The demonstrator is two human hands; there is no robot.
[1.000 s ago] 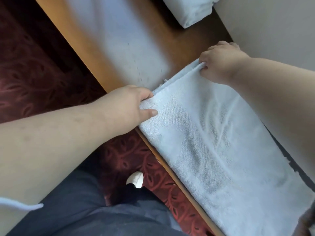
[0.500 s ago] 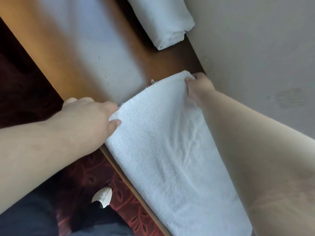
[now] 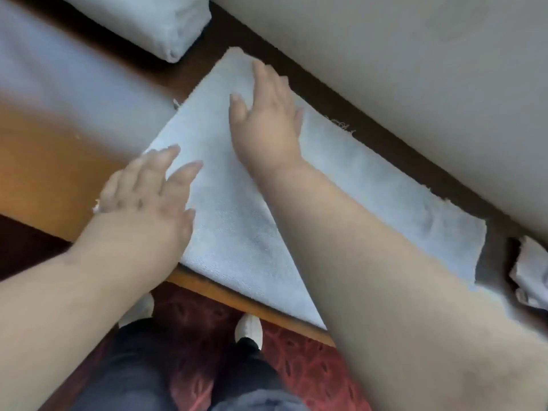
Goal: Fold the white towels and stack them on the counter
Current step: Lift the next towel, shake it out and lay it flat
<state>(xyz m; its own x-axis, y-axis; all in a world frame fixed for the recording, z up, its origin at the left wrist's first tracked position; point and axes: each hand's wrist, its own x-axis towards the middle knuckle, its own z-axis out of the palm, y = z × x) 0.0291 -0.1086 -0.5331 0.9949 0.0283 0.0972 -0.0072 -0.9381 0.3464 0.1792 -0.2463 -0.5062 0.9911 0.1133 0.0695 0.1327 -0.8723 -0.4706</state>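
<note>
the towel (image 3: 341, 173) lies flat as a long folded strip on the wooden surface (image 3: 53, 161), its far long edge close along the wall (image 3: 415, 69) and its near edge at the surface's front lip. both hands are open, fingers spread, gripping nothing: the left hand (image 3: 148, 188) rests on the towel's near corner, partly over its edge, and the right hand (image 3: 267, 114) lies palm down toward the towel's far end. the step in hand looks like smoothing the strip before the next fold. to do it well, press with flat palms and sweep from the towel's middle out toward its ends, so air and creases leave rather than bunch. check the frayed wall-side edge lines up, since any skew will carry into later folds. keep the left hand pinning the corner while the right strokes, or the terry may creep. another folded towel (image 3: 166, 22) sits beyond the towel's far end, a likely stacking place.
</note>
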